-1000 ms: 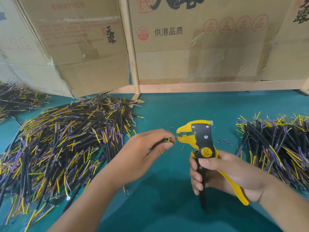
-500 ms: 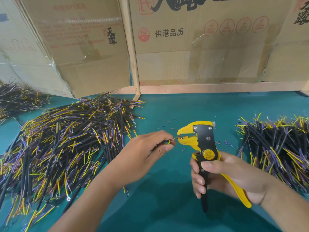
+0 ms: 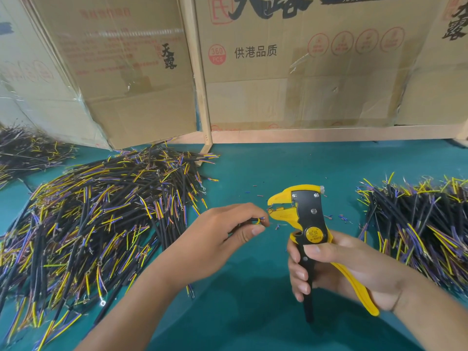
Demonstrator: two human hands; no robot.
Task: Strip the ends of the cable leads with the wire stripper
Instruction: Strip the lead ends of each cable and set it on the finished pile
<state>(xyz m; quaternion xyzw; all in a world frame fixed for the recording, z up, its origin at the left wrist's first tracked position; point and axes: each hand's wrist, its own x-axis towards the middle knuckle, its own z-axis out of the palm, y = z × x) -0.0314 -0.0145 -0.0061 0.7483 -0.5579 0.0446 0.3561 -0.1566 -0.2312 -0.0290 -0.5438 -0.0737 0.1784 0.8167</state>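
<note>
My left hand (image 3: 222, 234) pinches a short black cable (image 3: 255, 220) with yellow and purple leads between thumb and fingers. The lead tips sit just left of the jaws of a yellow and black wire stripper (image 3: 304, 221). My right hand (image 3: 336, 267) grips the stripper's handles and holds it upright over the green table (image 3: 253, 312). The jaws point left toward the cable and look slightly parted. Most of the cable is hidden inside my left hand.
A large heap of black cables (image 3: 83, 224) lies at the left, a second pile of cables (image 3: 425, 224) at the right, and another cable heap (image 3: 22, 150) at the far left back. Cardboard boxes (image 3: 304, 72) and a wooden frame (image 3: 200, 97) stand behind. Small insulation scraps (image 3: 253, 191) dot the table.
The lead end has come out of the stripper jaws, and a small gap now shows between my left hand's cable and the tool. The stripper has hardly moved.
</note>
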